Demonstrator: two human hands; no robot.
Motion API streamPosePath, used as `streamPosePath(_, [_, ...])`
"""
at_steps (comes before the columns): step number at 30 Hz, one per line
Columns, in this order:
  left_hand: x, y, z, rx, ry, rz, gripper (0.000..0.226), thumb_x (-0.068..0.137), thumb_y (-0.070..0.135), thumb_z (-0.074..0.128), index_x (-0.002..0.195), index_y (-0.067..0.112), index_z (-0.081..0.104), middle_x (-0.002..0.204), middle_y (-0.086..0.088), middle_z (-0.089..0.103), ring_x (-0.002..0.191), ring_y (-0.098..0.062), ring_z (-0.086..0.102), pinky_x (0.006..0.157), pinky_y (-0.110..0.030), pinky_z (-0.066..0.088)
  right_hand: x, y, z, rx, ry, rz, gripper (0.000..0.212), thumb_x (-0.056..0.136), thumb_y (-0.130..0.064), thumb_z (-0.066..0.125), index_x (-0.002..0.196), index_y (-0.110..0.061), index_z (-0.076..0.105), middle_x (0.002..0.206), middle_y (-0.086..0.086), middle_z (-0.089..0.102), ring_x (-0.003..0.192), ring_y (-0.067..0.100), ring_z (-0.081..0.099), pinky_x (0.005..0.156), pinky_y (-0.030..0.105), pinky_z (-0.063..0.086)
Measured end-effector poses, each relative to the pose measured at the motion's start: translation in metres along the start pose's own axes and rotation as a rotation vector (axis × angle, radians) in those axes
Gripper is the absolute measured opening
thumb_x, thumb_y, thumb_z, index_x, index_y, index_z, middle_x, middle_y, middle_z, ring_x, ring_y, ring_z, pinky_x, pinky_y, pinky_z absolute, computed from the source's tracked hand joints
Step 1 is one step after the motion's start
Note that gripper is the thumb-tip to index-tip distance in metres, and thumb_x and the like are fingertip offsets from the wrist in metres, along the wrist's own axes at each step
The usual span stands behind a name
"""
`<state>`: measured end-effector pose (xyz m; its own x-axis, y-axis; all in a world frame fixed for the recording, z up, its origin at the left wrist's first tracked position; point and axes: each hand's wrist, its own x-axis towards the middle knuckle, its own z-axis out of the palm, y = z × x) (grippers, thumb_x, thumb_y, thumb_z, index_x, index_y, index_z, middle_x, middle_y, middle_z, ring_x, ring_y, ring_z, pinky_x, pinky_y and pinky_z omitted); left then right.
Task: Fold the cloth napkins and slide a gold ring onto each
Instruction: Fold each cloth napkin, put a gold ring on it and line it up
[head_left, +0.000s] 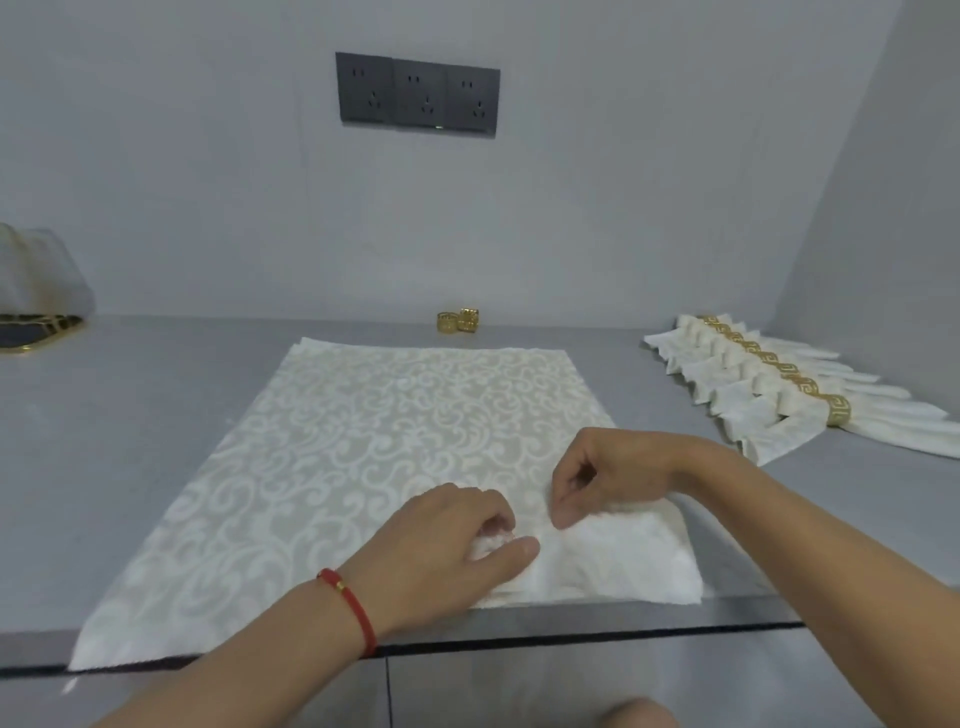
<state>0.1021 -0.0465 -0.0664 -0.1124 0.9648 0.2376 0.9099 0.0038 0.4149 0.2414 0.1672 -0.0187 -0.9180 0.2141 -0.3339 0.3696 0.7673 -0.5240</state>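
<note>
Both hands, left (457, 540) and right (597, 478), are pinching the near edge of the patterned napkin (363, 441) lying spread on the desk (156, 395), starting a pleat. Keeping folds even and narrow should help; two gold rings (458, 320) are waiting well beyond the hands.

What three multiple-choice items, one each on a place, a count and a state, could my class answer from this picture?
1. Where do the loose gold rings stand?
A. by the back wall
B. on the spread napkin
C. beside the left hand

2. How many loose rings are there?
A. two
B. five
C. none

3. What are both hands doing?
A. pinching the spread napkin's near edge
B. lying flat
C. holding a ring

Key: 1 A, they stand beyond the cloth; 2 A, a pair shows; 3 A, left hand and right hand pinch fabric.
</note>
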Motion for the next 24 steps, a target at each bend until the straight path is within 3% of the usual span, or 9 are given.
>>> streamPosePath(2, [0.001, -0.002, -0.001, 0.011, -0.006, -0.035, 0.04, 0.089, 0.065, 0.052, 0.118, 0.038, 0.054, 0.104, 0.022, 0.06, 0.095, 0.002, 0.052, 0.084, -0.018, 0.041, 0.005, 0.0, 0.0, -0.027, 0.2, -0.074, 0.023, 0.094, -0.043, 0.071, 0.082, -0.023, 0.073, 0.08, 0.0, 0.068, 0.071, 0.008, 0.056, 0.072, 0.033, 0.05])
streamPosePath(5, [0.005, -0.013, 0.002, -0.12, 0.036, -0.123, 0.035, 0.095, 0.033, 0.057, 0.129, 0.039, 0.049, 0.112, 0.021, 0.065, 0.096, 0.001, 0.058, 0.076, -0.011, 0.043, 0.007, 0.001, 0.004, -0.07, 0.449, -0.18, 0.021, 0.094, -0.043, 0.07, 0.084, -0.025, 0.068, 0.084, -0.01, 0.069, 0.078, 0.003, 0.062, 0.078, 0.033, 0.052])
streamPosePath(8, [0.007, -0.019, -0.001, -0.227, 0.109, -0.172, 0.026, 0.099, 0.019, 0.051, 0.114, 0.038, 0.061, 0.108, 0.018, 0.07, 0.097, 0.001, 0.062, 0.08, -0.014, 0.047, -0.005, 0.012, 0.004, -0.102, 0.351, -0.08, 0.031, 0.083, -0.055, 0.077, 0.108, -0.039, 0.068, 0.107, -0.024, 0.07, 0.106, -0.008, 0.061, 0.095, 0.026, 0.05])
streamPosePath(10, [0.008, -0.019, -0.005, -0.287, 0.113, -0.17, 0.029, 0.101, 0.018, 0.046, 0.104, 0.039, 0.066, 0.098, 0.016, 0.072, 0.089, -0.006, 0.065, 0.082, -0.027, 0.051, -0.016, 0.025, 0.0, -0.049, 0.3, -0.015, 0.052, 0.076, -0.061, 0.081, 0.124, -0.048, 0.064, 0.12, -0.031, 0.066, 0.118, -0.014, 0.054, 0.104, 0.022, 0.043])
streamPosePath(12, [0.008, -0.018, -0.008, -0.34, 0.117, -0.177, 0.03, 0.103, 0.022, 0.043, 0.102, 0.04, 0.066, 0.095, 0.012, 0.072, 0.086, -0.015, 0.066, 0.084, -0.034, 0.052, -0.023, 0.037, -0.002, 0.009, 0.298, -0.004, 0.055, 0.076, -0.056, 0.084, 0.126, -0.047, 0.065, 0.127, -0.034, 0.063, 0.122, -0.013, 0.053, 0.107, 0.021, 0.04])
streamPosePath(15, [0.012, -0.021, -0.012, -0.324, 0.119, -0.156, 0.027, 0.103, 0.024, 0.043, 0.11, 0.045, 0.059, 0.087, 0.005, 0.071, 0.073, -0.014, 0.063, 0.076, -0.033, 0.052, -0.019, 0.053, 0.003, 0.01, 0.442, -0.038, 0.009, 0.093, -0.036, 0.074, 0.101, -0.033, 0.078, 0.102, -0.021, 0.075, 0.098, -0.003, 0.068, 0.096, 0.038, 0.054])
streamPosePath(17, [0.011, -0.017, -0.013, -0.236, 0.078, -0.109, 0.037, 0.102, 0.02, 0.044, 0.121, 0.052, 0.046, 0.073, 0.005, 0.063, 0.059, -0.007, 0.052, 0.06, -0.024, 0.044, -0.017, 0.058, 0.008, -0.023, 0.574, -0.063, 0.018, 0.1, -0.025, 0.064, 0.088, -0.03, 0.076, 0.087, -0.014, 0.075, 0.082, 0.003, 0.069, 0.085, 0.046, 0.056])
streamPosePath(20, [0.008, -0.002, -0.008, 0.138, 0.066, -0.04, 0.052, 0.094, 0.007, 0.042, 0.127, 0.047, 0.038, 0.079, 0.013, 0.054, 0.065, -0.01, 0.048, 0.056, -0.019, 0.03, -0.029, 0.051, 0.013, -0.078, 0.642, -0.115, 0.018, 0.104, -0.024, 0.059, 0.097, -0.026, 0.075, 0.093, -0.015, 0.075, 0.087, 0.005, 0.07, 0.083, 0.035, 0.054])
streamPosePath(24, [0.011, 0.004, -0.01, 0.296, 0.109, -0.066, 0.037, 0.086, 0.0, 0.042, 0.105, 0.032, 0.045, 0.077, 0.01, 0.05, 0.067, -0.013, 0.045, 0.052, -0.022, 0.022, -0.058, 0.038, 0.017, -0.213, 0.653, -0.152, 0.021, 0.105, -0.033, 0.055, 0.091, -0.026, 0.069, 0.078, -0.012, 0.067, 0.072, 0.011, 0.063, 0.069, 0.033, 0.05])
